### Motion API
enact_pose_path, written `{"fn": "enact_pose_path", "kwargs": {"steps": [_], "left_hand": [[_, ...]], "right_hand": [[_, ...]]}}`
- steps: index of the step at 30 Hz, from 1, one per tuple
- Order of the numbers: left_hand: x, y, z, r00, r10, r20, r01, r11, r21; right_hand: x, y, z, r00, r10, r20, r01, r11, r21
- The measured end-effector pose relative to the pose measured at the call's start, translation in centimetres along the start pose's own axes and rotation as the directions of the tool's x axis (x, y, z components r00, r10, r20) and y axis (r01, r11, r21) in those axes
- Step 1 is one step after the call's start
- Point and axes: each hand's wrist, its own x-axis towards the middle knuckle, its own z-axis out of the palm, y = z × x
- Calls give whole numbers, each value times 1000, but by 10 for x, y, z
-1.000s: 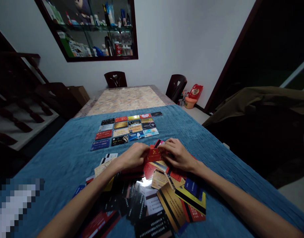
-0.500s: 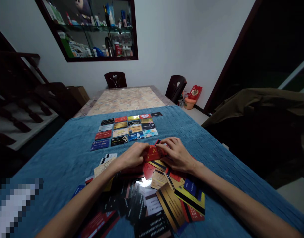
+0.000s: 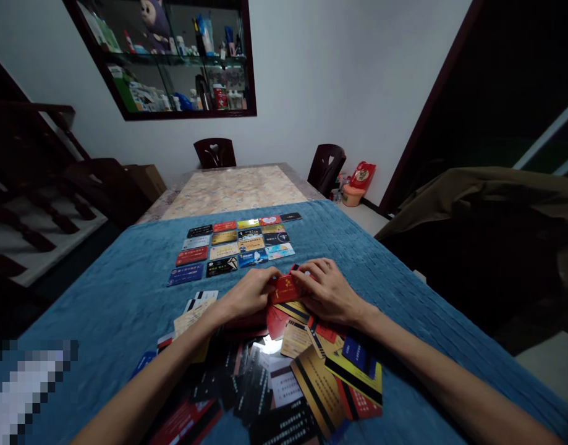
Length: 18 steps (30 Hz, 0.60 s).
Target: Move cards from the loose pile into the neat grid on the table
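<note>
Red card (image 3: 284,291) with gold print sits pinched between left hand (image 3: 250,292) and right hand (image 3: 332,290), its long axis running crosswise from one to the other, neither clearly nearer; rows of cards (image 3: 251,245) lie beyond this grip, loose cards (image 3: 286,383) nearside.

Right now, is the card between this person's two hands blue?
No, the card between the left hand and the right hand shows a red face.
</note>
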Motion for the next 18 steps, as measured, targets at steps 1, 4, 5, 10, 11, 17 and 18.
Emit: {"fn": "enact_pose_path", "kwargs": {"steps": [1, 4, 5, 10, 11, 17, 18], "left_hand": [[0, 0, 1, 1000, -1, -15, 1, 1000, 3], [0, 0, 5, 999, -15, -46, 19, 997, 74], [-1, 0, 6, 999, -15, -50, 20, 994, 104], [-1, 2, 10, 997, 22, -76, -8, 985, 173], [-1, 3, 10, 996, 24, -83, -8, 984, 180], [-2, 10, 9, 995, 24, -95, 1, 967, 255], [-2, 11, 9, 995, 31, -99, -2, 961, 275]], "right_hand": [[0, 1, 0, 1000, 0, 5, 0, 1000, -6], [-1, 3, -1, 1000, 12, 25, -12, 1000, -16], [-1, 4, -2, 999, 19, 30, -18, 1000, -15], [-2, 10, -7, 998, 30, 55, -30, 1000, -3], [-2, 11, -8, 998, 31, 59, -30, 1000, -2], [-1, 18, -14, 993, 57, 102, -57, 998, -1], [-1, 19, -15, 993, 57, 108, -58, 998, 2]]}}
